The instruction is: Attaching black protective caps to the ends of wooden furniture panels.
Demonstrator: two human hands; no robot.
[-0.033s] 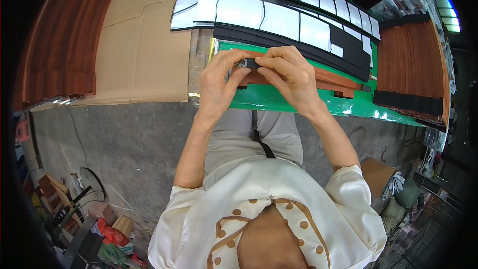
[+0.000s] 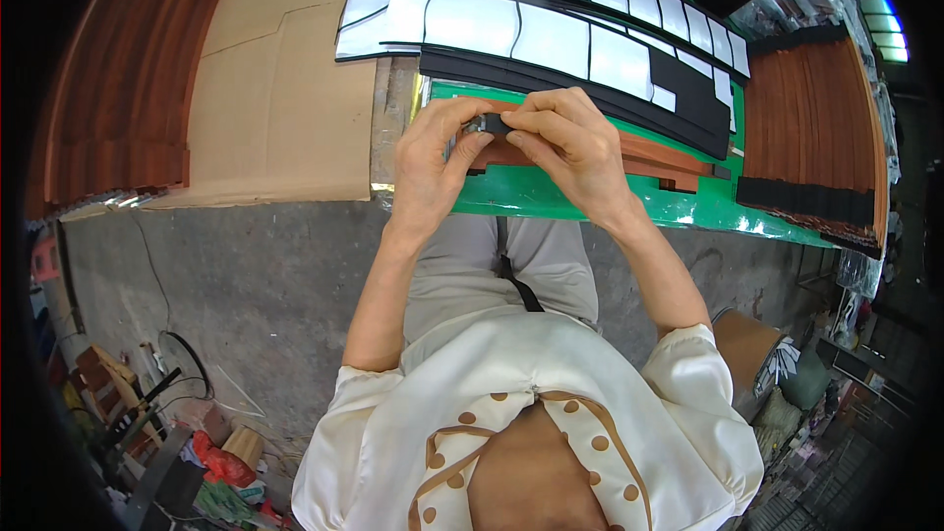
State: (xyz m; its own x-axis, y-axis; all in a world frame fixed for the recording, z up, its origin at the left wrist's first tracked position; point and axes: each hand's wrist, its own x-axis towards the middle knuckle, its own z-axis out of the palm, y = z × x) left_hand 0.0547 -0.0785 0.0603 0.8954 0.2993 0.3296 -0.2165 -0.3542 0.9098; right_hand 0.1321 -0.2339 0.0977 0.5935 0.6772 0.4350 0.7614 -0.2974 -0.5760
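My left hand and my right hand meet over the near part of the green tabletop. Between their pinched fingertips is a small black piece; its exact kind is too small to make out. A greyish bit shows at the left fingertips. Below and behind the hands lies a long brown strip with a dark end, partly covered by my fingers. Whether the black piece is joined to this strip is hidden.
Beyond my hands lie black strips and white panels with black dividing lines. Brown strips with black ends are stacked at right; more brown strips stand at left beside flat cardboard. Clutter lies on the floor.
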